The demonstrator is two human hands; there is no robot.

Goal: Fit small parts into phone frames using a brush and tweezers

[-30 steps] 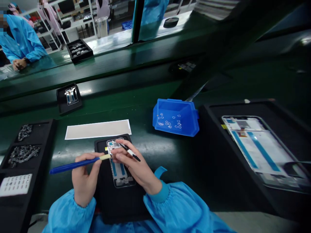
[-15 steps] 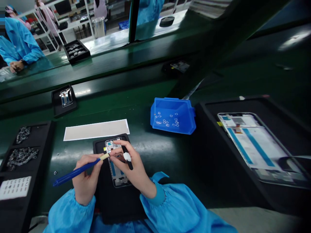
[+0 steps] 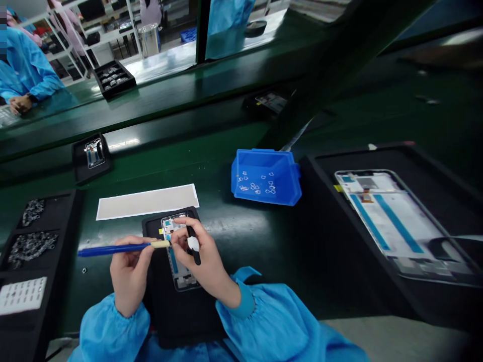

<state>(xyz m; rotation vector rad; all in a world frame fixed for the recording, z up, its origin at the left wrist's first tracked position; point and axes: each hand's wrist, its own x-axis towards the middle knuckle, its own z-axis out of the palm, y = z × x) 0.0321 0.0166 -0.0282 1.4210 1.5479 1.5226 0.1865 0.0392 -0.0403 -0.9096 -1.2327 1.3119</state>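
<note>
My left hand is closed around a blue pen-like tool with a cream end, which points right. My right hand holds a slim black tool with a white band lying across its fingers. The thumb and index fingertip of that hand come together at the cream end; anything tiny between them is hidden. Both hands are above a phone frame with blue strips and a yellow tab. It lies in a black tray, partly covered by my right hand.
A blue bin with small ring-like pieces stands ahead. Left is a black compartment tray of small parts; a pale strip lies beyond my hands. At right, a large black tray holds another phone frame. A co-worker sits across.
The blue tool has swung from a slant to nearly level, its back end rising. Its cream end stays by my right fingertips. The view has shifted slightly.
</note>
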